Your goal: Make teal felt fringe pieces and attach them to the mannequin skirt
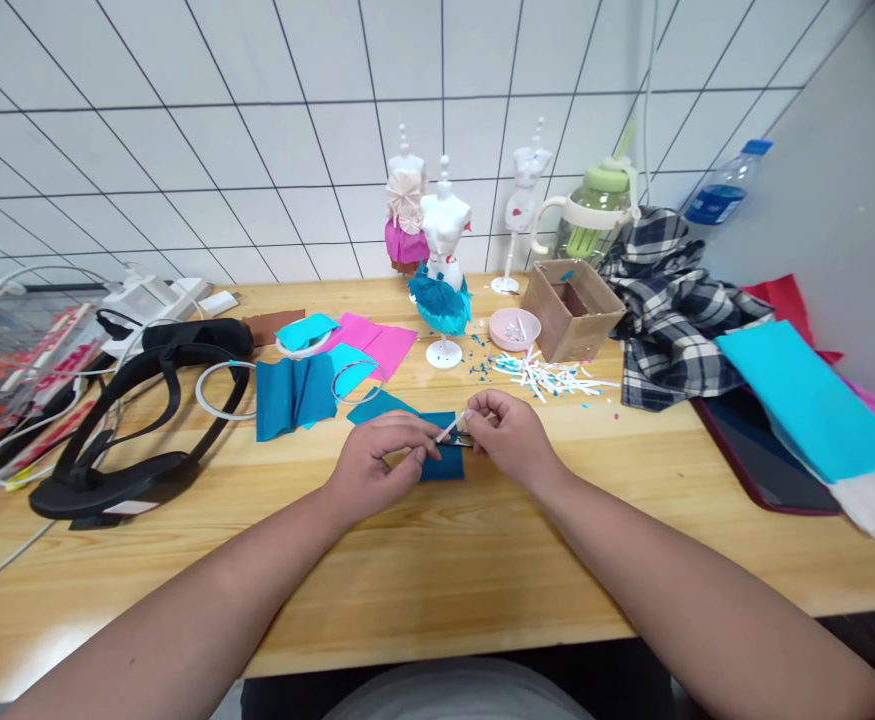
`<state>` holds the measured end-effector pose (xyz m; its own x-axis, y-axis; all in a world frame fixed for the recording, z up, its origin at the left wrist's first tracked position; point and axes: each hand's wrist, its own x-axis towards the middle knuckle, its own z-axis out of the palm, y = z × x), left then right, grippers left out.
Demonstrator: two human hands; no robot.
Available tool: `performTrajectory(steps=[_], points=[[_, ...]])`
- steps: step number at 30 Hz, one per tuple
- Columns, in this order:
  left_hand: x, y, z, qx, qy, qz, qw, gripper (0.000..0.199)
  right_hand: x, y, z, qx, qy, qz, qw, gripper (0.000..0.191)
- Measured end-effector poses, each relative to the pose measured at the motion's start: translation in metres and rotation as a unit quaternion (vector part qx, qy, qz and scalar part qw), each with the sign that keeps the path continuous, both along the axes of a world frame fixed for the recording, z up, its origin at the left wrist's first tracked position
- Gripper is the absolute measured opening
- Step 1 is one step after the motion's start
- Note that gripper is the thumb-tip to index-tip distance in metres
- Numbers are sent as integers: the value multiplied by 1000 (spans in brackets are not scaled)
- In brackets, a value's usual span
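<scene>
Over the middle of the table, a narrow white strip [450, 427] stretches slantwise between my two hands. Its lower end is at the fingertips of my left hand [383, 462], which are closed in a pinch. The upper end is pinched by the thumb and forefinger of my right hand [510, 432]. Just beneath lies a dark teal crepe-like piece [448, 465], partly covered by my left fingers. Small dark-bladed scissors [464, 440] appear to rest on it, their handles hidden. Another teal piece [381, 404] lies behind my left hand.
Behind stand several small white dress forms [444, 225], one wearing a teal skirt. Loose white strips [549, 377], a pink bowl [514, 330] and a cardboard box [573, 312] are at back right. Left are folded teal material [294, 395], hoops [216, 390] and a black headset frame [129, 480].
</scene>
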<state>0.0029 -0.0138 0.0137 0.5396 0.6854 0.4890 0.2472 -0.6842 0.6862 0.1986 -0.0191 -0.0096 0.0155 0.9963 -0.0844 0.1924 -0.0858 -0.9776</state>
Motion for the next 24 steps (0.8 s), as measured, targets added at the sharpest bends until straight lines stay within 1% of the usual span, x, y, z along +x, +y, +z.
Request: performTrajectory(steps=[2,6,8,9,10,11,13,14,15,16,17,18,21,23,24], points=[[-1,0,-1,-25,-17,-4,1000,19,4,3,-1,17,-35,-24,999,9],[-4,1,-4,-107,-69,-7,992,20,15,9,1,56,-103,-63,991,9],[-5,2,-5,-135,-83,-1,987,19,24,10,4,76,-164,-72,981,9],[-5,2,-5,-145,-84,3,986,19,29,11,6,93,-213,-78,969,10],[-5,3,-5,-155,-83,5,984,20,35,11,8,116,-272,-84,952,10],[-4,3,-5,-164,-79,5,983,20,41,12,10,143,-337,-87,927,11],[-4,3,-5,-183,-73,-1,980,20,52,12,14,197,-455,-84,864,27],[-4,3,-6,-192,-76,-4,978,20,56,12,16,217,-491,-75,840,37],[-4,3,-6,-201,-81,-7,976,20,58,11,17,234,-509,-62,826,45],[-4,3,-6,-209,-87,-9,974,20,58,10,18,250,-508,-46,823,50],[-4,3,-7,-216,-90,-9,972,20,56,9,19,268,-490,-28,829,52],[-4,4,-7,-222,-91,-8,971,20,52,7,20,291,-456,-9,841,51],[-7,6,-9,-234,-74,-11,969,21,35,1,21,353,-307,78,881,42],[-8,8,-10,-243,-59,-32,968,22,25,-3,20,367,-224,150,890,34],[-8,9,-11,-247,-54,-44,966,23,21,-4,19,365,-198,173,893,29]])
